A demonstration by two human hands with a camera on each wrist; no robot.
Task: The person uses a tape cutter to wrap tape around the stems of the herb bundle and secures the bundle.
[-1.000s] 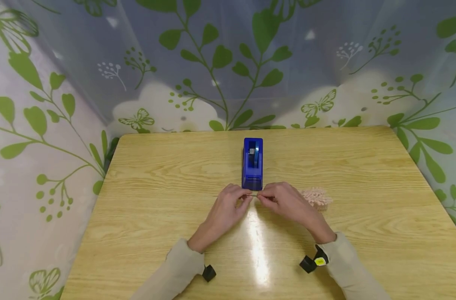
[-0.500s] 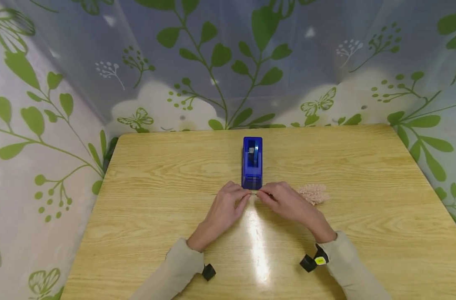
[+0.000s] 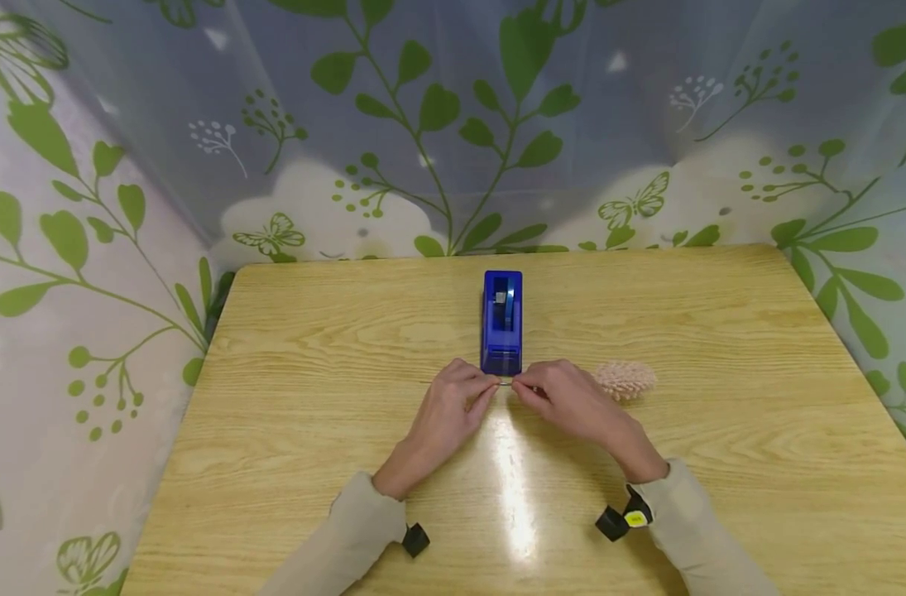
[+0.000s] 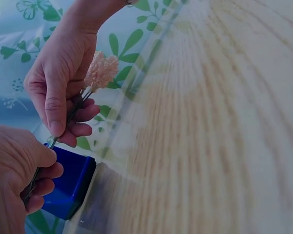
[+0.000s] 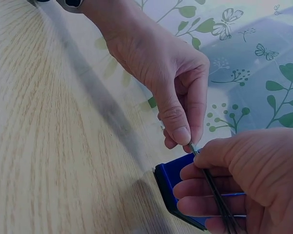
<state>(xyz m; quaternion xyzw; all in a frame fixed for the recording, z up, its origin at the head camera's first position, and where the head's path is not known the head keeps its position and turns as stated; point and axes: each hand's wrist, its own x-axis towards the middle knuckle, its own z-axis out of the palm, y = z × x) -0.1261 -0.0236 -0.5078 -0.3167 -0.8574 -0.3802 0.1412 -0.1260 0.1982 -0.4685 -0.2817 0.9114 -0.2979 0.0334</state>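
Note:
A bunch of dried-looking flowers with a pale pink, fluffy head (image 3: 625, 380) and thin dark stems (image 5: 216, 192) lies crosswise between the two hands. My left hand (image 3: 450, 407) pinches the stems between thumb and fingers, and their thin ends stick out past it to the left. My right hand (image 3: 574, 403) pinches them closer to the head, thumb on top, with the other fingers curled beneath. Between the two sets of fingertips a short, glossy bit of stem (image 4: 52, 142) shows. Right behind the fingertips stands a blue tape dispenser (image 3: 501, 341), its front end towards me.
The wooden table (image 3: 311, 331) has a bright light reflection in its middle. A curtain (image 3: 453, 149) with leaves and butterflies hangs behind its back edge and along the sides. Black wrist devices (image 3: 416, 540) sit at both sleeves.
The flower head has turned and shifted slightly away from me, and now looks narrower. Both hands stay nearly in place, pinching the stems. The dispenser stands as before.

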